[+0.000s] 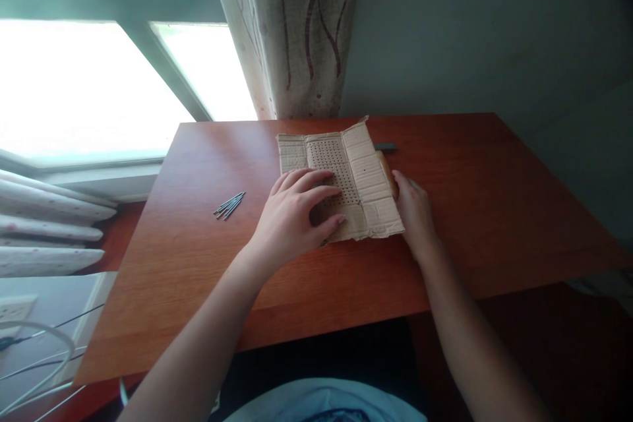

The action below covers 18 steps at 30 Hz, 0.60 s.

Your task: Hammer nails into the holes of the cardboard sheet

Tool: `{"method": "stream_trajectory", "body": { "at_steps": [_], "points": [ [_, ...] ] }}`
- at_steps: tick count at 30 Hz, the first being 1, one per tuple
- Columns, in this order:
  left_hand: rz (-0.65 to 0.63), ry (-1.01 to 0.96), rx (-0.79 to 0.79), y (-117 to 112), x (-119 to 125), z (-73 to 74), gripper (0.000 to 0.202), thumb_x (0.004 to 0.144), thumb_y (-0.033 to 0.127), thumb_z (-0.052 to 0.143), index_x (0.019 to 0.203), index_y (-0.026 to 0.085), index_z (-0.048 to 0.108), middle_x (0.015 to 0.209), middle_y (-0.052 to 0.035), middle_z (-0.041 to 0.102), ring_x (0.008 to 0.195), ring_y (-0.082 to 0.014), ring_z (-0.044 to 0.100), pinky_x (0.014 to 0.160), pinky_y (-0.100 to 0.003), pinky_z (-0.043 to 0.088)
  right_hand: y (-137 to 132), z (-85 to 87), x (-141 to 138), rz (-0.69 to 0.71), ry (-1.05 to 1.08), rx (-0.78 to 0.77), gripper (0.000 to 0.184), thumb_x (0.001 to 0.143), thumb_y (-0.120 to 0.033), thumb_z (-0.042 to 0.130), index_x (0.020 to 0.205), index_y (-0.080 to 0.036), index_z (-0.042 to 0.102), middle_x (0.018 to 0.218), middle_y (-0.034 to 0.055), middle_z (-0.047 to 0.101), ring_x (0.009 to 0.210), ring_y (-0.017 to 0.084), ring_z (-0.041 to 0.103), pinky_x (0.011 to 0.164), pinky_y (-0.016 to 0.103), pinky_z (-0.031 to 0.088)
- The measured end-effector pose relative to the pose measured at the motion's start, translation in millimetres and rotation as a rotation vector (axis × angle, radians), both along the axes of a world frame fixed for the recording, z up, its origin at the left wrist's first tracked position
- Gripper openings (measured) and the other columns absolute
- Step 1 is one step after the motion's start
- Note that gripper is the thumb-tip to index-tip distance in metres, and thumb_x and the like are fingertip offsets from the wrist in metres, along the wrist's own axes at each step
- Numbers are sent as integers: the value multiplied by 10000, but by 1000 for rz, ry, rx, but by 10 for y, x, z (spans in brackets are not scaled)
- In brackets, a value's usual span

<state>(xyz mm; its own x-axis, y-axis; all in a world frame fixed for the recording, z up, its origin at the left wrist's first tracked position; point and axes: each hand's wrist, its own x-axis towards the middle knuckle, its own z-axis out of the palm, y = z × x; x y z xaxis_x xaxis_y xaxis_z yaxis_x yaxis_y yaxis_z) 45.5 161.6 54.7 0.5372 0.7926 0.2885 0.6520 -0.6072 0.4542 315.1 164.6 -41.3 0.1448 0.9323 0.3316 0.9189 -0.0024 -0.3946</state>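
A creased piece of brown cardboard (373, 175) lies on the table, its flaps folded out around a middle panel dotted with rows of small holes. My left hand (299, 211) rests on its left and near part, fingers spread and holding nothing. At the right edge, my right hand (415, 211) is closed about a tan wooden piece (387, 175), which is partly covered by the cardboard. Most of that hand's fingers are hidden. A flat dark grey bar (386, 147) sticks out just beyond the wooden piece; whether they are joined I cannot tell.
Several thin metal nails (229, 205) lie in a loose bunch to the left on the brown wooden table (494, 211). A patterned curtain (306, 33) hangs behind its far edge, beside a bright window (89, 86). White cables (44, 369) run at the lower left.
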Motion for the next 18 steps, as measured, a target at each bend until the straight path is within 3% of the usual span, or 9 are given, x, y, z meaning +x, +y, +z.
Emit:
{"method": "stream_trajectory", "body": {
  "at_steps": [11,18],
  "points": [
    [-7,-1,-3,1,-17,-14,342,904,427,686,1193,250,728,1445,-50,631,1353,-308,525,1167,-520,391,29,34,-2,102,15,-61,450,864,-161,541,1304,-130,631,1165,179,720,1041,313,650,956,474,513],
    [-4,-10,-10,-1,-14,-6,334,903,414,686,1197,260,727,1446,-50,630,1356,-314,522,1172,-534,388,24,15,-3,115,37,-42,403,893,-154,520,1276,-142,645,1213,179,694,1139,314,618,1009,479,488]
  ]
}}
